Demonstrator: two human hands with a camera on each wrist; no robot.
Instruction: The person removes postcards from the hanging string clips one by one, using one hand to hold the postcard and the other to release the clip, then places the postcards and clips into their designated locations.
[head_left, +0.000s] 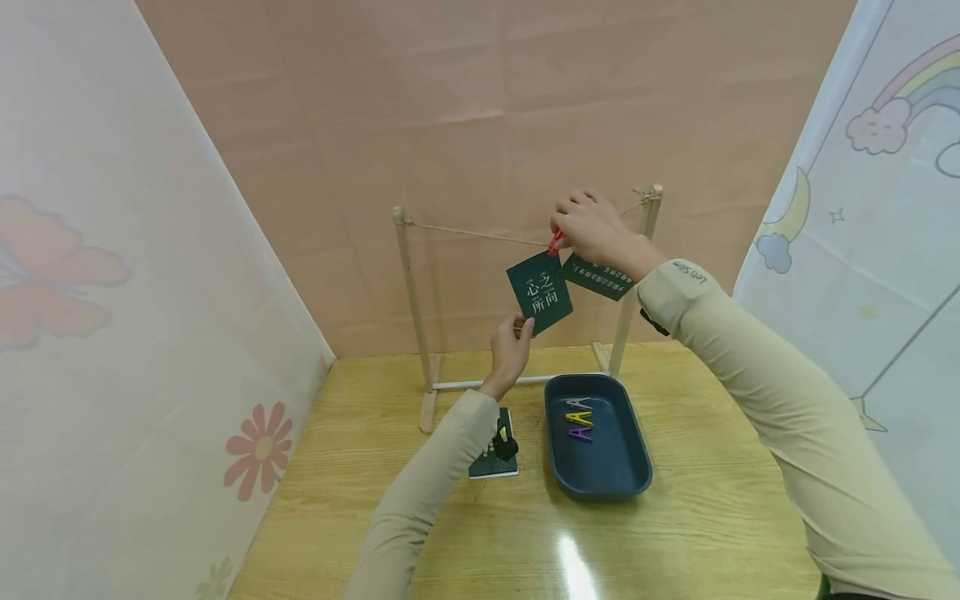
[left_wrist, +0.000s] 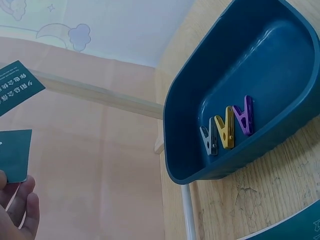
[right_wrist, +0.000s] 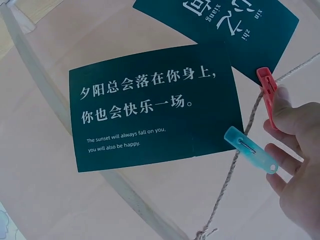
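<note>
My right hand (head_left: 592, 227) pinches a red clothespin (right_wrist: 267, 95) at the string (right_wrist: 227, 175); its tip lies over the corner of a green card with large white characters (head_left: 542, 293). By its lower edge, my left hand (head_left: 512, 350) holds that same card between thumb and fingers. Beside it, a second green card (right_wrist: 155, 107), printed with Chinese and English lines, hangs from the string by a light-blue clothespin (right_wrist: 251, 150). The right hand's lower fingers are close to this blue clothespin; whether they touch it I cannot tell.
The string runs between two posts of a wooden frame (head_left: 414, 292). In front stands a dark-blue basin (head_left: 600, 483) with a grey clothespin (left_wrist: 208, 139), a yellow clothespin (left_wrist: 226, 128) and a purple clothespin (left_wrist: 245, 116). More green cards (head_left: 491, 465) lie under the left forearm.
</note>
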